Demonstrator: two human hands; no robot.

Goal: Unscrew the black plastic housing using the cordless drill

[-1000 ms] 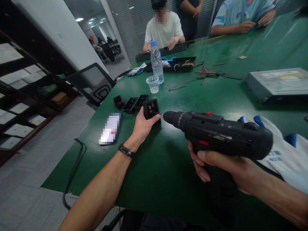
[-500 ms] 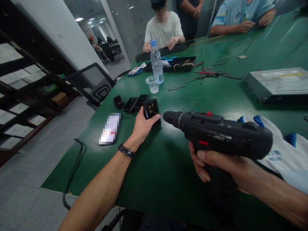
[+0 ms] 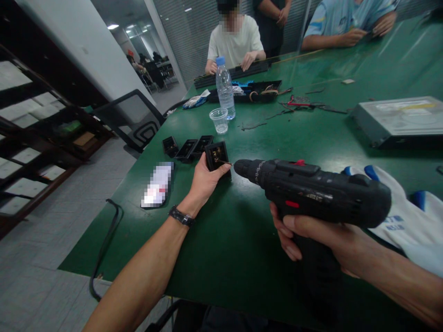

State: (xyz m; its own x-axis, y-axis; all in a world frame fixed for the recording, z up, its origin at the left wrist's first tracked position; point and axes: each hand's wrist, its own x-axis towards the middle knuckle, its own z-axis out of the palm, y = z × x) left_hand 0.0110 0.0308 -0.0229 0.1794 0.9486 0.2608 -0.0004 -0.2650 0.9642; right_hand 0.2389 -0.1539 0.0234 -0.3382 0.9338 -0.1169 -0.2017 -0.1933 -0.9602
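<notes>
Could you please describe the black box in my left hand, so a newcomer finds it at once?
At the green table, find the black power drill in the right hand. Its thin bit points into a small open box with brass-coloured parts inside. Unlike the three similar boxes on its left, this one is held in the left hand.
</notes>
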